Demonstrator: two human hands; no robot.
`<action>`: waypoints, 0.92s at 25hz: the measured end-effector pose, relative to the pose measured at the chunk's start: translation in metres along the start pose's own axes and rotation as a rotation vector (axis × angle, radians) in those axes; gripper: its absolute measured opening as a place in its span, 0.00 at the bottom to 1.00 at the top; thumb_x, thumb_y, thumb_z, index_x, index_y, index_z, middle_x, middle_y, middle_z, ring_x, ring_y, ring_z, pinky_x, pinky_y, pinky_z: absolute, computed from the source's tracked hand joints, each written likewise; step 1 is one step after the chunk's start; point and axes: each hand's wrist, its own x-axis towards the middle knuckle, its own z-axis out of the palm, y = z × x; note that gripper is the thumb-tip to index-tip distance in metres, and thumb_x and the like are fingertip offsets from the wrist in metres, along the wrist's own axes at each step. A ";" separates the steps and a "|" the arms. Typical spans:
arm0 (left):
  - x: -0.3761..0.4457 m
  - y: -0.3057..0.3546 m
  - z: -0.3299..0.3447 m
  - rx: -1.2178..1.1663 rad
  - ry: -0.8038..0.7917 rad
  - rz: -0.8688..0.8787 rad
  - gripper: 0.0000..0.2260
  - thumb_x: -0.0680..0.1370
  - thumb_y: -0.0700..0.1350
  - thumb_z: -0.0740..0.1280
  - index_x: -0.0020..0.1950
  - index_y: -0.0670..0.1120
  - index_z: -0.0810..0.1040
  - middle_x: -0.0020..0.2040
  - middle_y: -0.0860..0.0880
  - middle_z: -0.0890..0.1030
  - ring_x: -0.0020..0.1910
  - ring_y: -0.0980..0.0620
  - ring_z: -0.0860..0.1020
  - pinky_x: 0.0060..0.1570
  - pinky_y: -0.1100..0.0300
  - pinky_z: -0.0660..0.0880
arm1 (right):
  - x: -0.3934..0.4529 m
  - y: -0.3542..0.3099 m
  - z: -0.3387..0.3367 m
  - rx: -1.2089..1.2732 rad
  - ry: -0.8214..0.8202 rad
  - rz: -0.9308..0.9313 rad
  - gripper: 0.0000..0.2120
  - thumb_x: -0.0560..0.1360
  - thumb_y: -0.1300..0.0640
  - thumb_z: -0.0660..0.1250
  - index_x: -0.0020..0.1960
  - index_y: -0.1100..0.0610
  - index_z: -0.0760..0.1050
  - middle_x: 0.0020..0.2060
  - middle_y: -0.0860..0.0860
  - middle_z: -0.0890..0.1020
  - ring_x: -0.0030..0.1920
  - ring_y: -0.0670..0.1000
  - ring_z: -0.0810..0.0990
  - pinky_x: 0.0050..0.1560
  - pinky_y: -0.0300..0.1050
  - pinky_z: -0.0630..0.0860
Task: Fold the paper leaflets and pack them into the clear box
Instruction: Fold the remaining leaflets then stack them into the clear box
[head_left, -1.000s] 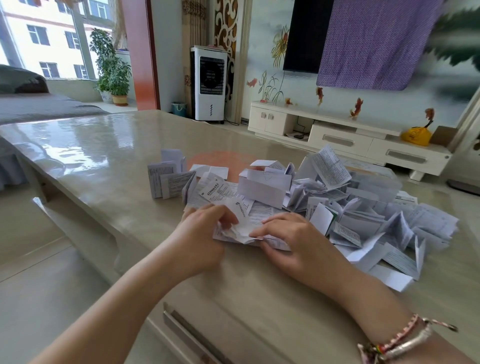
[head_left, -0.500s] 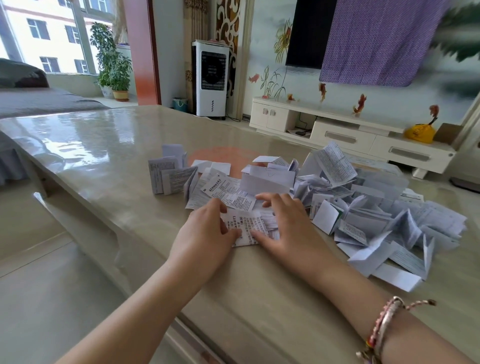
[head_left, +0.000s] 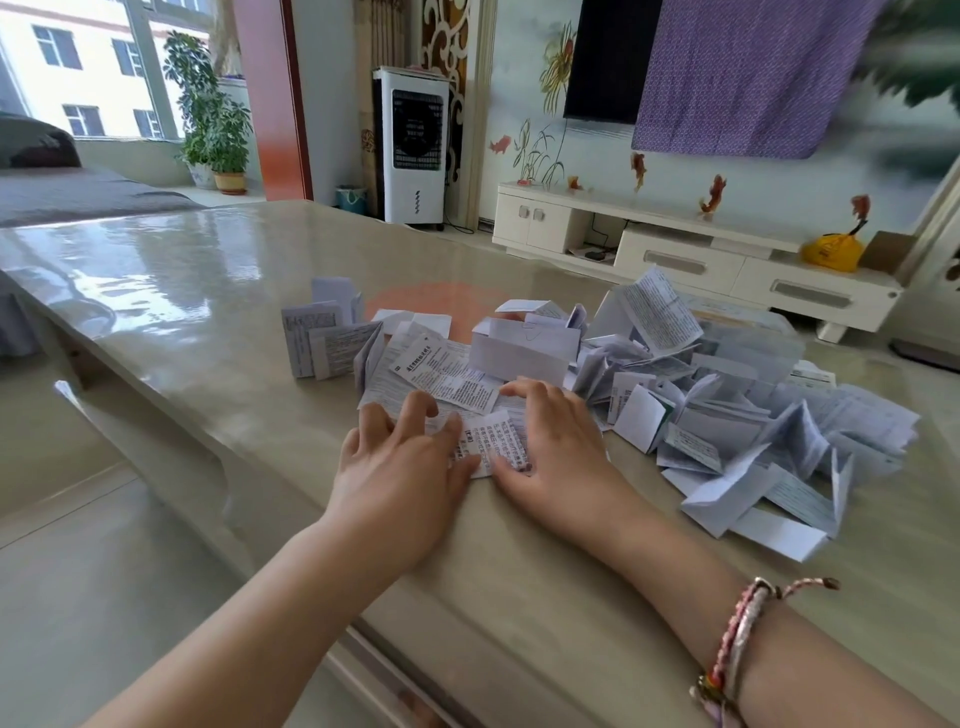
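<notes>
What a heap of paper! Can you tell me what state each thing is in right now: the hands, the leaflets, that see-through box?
Left hand: fingers bent, pressing the leaflet flat.
Right hand: fingers spread, pressing the same leaflet.
Leaflet under the hands: partly folded, flat on the table.
Loose pile: jumbled, some creased, some unfolded.
Folded leaflets: standing on edge, left of the pile.
Clear box: behind the pile, contents unclear.
</notes>
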 end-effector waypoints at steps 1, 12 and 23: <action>0.000 0.000 0.000 0.001 -0.010 -0.008 0.20 0.80 0.61 0.50 0.72 0.60 0.61 0.70 0.56 0.56 0.65 0.45 0.55 0.67 0.54 0.57 | -0.001 0.001 -0.002 -0.010 -0.008 0.023 0.25 0.75 0.51 0.64 0.69 0.50 0.60 0.66 0.49 0.65 0.71 0.51 0.58 0.72 0.47 0.53; 0.003 -0.009 0.001 -0.140 0.018 -0.030 0.18 0.81 0.57 0.56 0.71 0.59 0.65 0.68 0.58 0.63 0.65 0.48 0.59 0.64 0.56 0.57 | -0.014 0.007 -0.021 0.174 -0.064 -0.138 0.12 0.75 0.55 0.68 0.59 0.49 0.75 0.60 0.43 0.76 0.64 0.42 0.70 0.65 0.35 0.62; 0.010 -0.020 -0.011 -0.466 0.070 0.009 0.11 0.72 0.50 0.72 0.52 0.51 0.79 0.45 0.56 0.77 0.41 0.59 0.73 0.44 0.68 0.68 | -0.020 0.006 -0.030 -0.064 -0.083 -0.288 0.20 0.72 0.49 0.62 0.62 0.49 0.77 0.58 0.44 0.80 0.63 0.40 0.70 0.69 0.41 0.63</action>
